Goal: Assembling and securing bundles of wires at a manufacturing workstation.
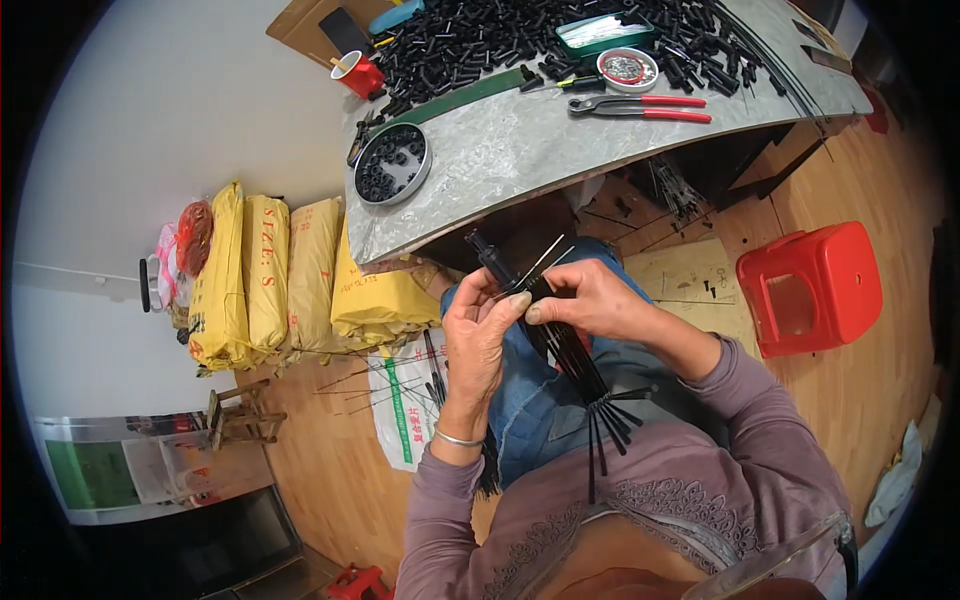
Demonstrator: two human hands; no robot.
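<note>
A folded umbrella frame (575,365), a bundle of thin black ribs, lies over my lap with its lower rib ends fanned out. At its upper end a black plastic tube (488,252) sticks out past my fingers. My left hand (475,345) is closed around that end, thumb pressed on the joint. My right hand (597,300) pinches the ribs just beside it, and both thumb tips nearly meet. A few thin light metal rods (548,255) jut up between the hands. What exactly sits under the fingertips is hidden.
The grey table (490,160) ahead bears a heap of black plastic parts (470,45), red-handled pincers (640,108), a round tin (393,165) and a red cup (357,75). A red stool (815,290) stands right; yellow sacks (265,275) lean on the wall at left.
</note>
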